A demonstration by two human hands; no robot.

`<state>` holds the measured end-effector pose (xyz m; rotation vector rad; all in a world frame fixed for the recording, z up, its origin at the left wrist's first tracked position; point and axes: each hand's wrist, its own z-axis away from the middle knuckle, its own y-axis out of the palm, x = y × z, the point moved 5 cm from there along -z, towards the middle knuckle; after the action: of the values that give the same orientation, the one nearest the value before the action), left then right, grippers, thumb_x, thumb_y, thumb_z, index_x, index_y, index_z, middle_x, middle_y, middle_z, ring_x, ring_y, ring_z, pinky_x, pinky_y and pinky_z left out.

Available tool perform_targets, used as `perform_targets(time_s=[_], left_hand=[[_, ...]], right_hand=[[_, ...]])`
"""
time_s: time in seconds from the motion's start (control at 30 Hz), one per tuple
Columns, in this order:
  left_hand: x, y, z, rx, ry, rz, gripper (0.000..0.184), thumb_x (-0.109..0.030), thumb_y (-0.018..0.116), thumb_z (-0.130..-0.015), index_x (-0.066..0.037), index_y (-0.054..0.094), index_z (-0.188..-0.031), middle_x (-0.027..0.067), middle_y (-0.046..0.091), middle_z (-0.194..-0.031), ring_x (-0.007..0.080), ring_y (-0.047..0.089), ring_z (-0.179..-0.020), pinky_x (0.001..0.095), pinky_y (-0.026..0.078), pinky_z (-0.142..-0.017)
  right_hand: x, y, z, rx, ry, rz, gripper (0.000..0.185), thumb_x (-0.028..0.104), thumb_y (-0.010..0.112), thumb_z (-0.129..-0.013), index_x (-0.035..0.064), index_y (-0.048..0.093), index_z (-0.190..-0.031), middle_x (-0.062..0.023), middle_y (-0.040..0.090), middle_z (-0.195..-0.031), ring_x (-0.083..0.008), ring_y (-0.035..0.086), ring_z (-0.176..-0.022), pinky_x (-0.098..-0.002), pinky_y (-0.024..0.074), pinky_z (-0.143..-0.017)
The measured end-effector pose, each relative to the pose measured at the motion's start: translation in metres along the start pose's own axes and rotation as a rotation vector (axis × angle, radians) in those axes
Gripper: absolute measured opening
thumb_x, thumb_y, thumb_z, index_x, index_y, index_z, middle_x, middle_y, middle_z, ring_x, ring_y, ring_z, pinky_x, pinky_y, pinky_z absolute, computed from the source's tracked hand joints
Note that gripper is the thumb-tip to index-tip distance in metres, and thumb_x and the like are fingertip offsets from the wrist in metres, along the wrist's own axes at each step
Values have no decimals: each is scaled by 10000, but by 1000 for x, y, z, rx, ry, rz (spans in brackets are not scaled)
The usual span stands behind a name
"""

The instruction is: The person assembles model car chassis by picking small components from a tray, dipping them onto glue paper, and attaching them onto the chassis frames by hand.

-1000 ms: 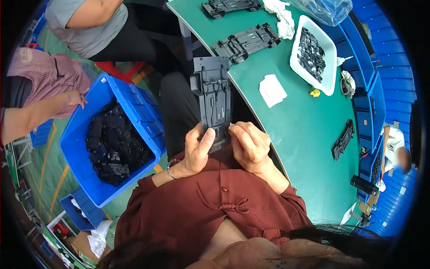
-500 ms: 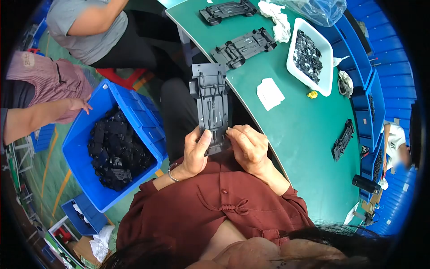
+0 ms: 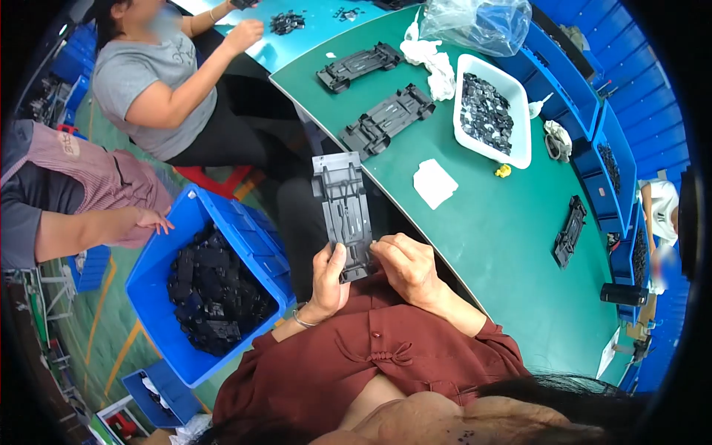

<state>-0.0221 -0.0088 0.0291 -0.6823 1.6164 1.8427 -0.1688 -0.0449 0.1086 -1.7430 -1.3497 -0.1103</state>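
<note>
My left hand (image 3: 329, 280) grips the near end of a black toy-car chassis (image 3: 345, 209), thumb on its upper face. The chassis is held in front of my body, its far end pointing away and its moulded underside facing me. My right hand (image 3: 406, 268) is closed in a pinch at the chassis's right edge, near the same end. Whatever lies between those fingertips is hidden or too small to name. Two similar chassis, a farther one (image 3: 360, 65) and a nearer one (image 3: 387, 121), lie on the green table (image 3: 475, 245).
On the table are a white tray (image 3: 524, 152) of small black parts, white paper (image 3: 434, 184), a yellow piece (image 3: 503, 170) and another black chassis (image 3: 569, 231). A blue bin (image 3: 159, 315) of black parts stands left, with a person's hand (image 3: 153, 220) at its rim. Another person (image 3: 152, 81) sits beyond.
My view has shifted, so the chassis and both hands appear lower in the picture. My hold on the chassis looks the same. More of the seated person now shows.
</note>
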Motion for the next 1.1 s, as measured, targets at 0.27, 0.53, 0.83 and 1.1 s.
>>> perform_targets(time_s=[0.27,0.53,0.83,1.1], left_hand=[[-3,3,0,9,48,15,353,-214,441,-1097,49,538,-1311,96,643,-1207,154,625,-1080,315,496,-967],[-8,9,-2,32,46,52,419,-277,406,-1102,72,525,-1301,179,645,-1225,268,679,-1063,405,572,-933],[-15,7,-10,146,127,-17,488,-333,399,-1100,84,484,-1339,230,625,-1238,364,678,-1082,504,618,-858],[-23,9,-19,210,160,-39,557,-386,469,-1073,121,529,-1295,245,644,-1199,362,676,-1084,489,619,-859]], right_hand=[[0,-4,1,-25,81,-91,330,-105,742,-754,-8,680,-1064,-132,682,-895,-284,691,-733,-353,556,-589],[6,-14,-3,-49,275,-210,307,-112,715,-810,-22,690,-1102,-154,700,-919,-279,701,-770,-340,563,-654],[-36,-93,19,-201,587,98,47,2,683,-879,2,686,-926,-42,657,-738,-100,601,-646,-261,488,-610],[-82,-125,13,-137,808,175,147,49,678,-916,5,703,-1054,-10,553,-682,-78,495,-616,-264,439,-585]])
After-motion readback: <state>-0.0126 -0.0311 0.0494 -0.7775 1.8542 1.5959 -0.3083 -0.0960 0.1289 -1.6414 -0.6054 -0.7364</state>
